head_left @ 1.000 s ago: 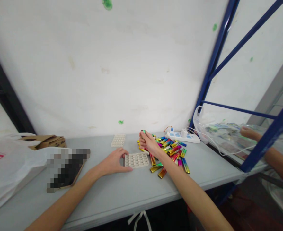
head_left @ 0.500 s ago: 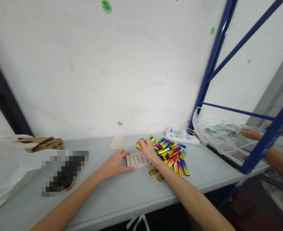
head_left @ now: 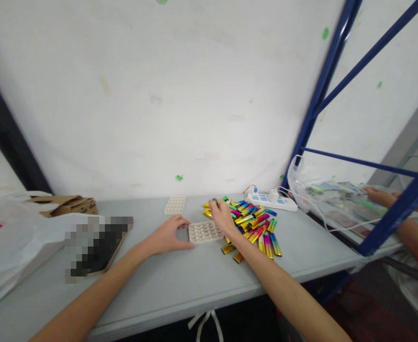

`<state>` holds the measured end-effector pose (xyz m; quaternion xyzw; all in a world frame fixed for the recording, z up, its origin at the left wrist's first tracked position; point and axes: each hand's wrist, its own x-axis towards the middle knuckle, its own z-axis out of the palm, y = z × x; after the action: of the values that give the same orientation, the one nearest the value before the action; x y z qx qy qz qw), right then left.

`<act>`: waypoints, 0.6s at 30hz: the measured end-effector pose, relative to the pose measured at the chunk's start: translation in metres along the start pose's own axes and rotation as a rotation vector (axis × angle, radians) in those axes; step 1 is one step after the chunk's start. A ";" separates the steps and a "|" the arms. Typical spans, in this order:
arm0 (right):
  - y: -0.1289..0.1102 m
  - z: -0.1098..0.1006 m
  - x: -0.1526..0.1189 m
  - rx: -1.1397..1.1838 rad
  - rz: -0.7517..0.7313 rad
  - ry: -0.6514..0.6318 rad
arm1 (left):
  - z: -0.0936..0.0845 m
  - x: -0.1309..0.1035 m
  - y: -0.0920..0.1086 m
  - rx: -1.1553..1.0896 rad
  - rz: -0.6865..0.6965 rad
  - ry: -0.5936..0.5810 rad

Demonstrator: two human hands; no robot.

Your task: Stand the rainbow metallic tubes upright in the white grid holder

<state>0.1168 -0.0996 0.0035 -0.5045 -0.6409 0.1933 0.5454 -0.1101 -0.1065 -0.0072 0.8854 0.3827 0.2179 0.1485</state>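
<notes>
A pale dimpled tray (head_left: 205, 232) lies flat on the grey table (head_left: 180, 285). My left hand (head_left: 169, 235) holds its left edge, thumb on the near side and fingers on the far side. My right hand (head_left: 223, 217) is over the tray's far right corner, pinching a small green-tipped stick (head_left: 215, 201) at the edge of a pile of shiny multicoloured sticks (head_left: 256, 224). The pile spreads to the right of the tray. A second dimpled tray (head_left: 175, 205) lies further back, near the wall.
A white power strip (head_left: 271, 200) with cables lies behind the pile. At the left are a cardboard box (head_left: 66, 205), a white plastic bag (head_left: 13, 237) and a blurred dark object (head_left: 95, 244). A blue rack (head_left: 397, 211) stands right, with a co-worker's hand (head_left: 379, 194) beyond it.
My right hand dropped from above the pile to the tray's far right corner and shifted slightly back. My left hand stayed on the tray. The view tilted a little.
</notes>
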 end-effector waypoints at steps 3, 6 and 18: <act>0.002 -0.001 0.000 -0.015 -0.016 -0.084 | 0.000 0.000 0.001 -0.004 -0.006 0.002; 0.005 0.001 -0.001 -0.026 -0.063 -0.236 | -0.001 0.000 0.002 -0.013 -0.011 0.006; -0.002 0.002 -0.006 -0.282 -0.303 -0.349 | -0.003 0.002 -0.002 -0.043 -0.055 -0.017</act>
<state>0.1135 -0.1052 0.0016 -0.4329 -0.8139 0.1025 0.3736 -0.1116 -0.1037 -0.0051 0.8731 0.4007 0.2144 0.1766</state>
